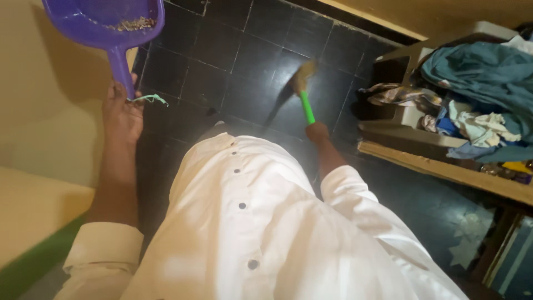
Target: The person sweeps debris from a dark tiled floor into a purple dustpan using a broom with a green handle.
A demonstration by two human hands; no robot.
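Fingers of the left hand (121, 114) are clenched around the handle of a purple dustpan (105, 22), which is raised at about 11 o'clock in the view; a small heap of brownish sweepings (132, 24) lies in the pan, and a pale green cord (149, 99) dangles from the end of the handle just beside the hand. Over at about 1 o'clock, the right hand (317, 132) grips the bright green handle of a small broom (302, 89), its fingers closed round the lower end, though they are too dark and small to make out singly. Its straw-coloured bristles point up and away from the hand and are blurred, low over the black tiled floor (222, 50). Both forearms come out of rolled white sleeves, and a white buttoned shirt (250, 222) fills the lower middle of the view. At 3 o'clock a heap of clothes (477, 89), mostly teal and white, is piled on a low wooden shelf (444, 169). A cream wall (39, 83) stands at 9 o'clock.
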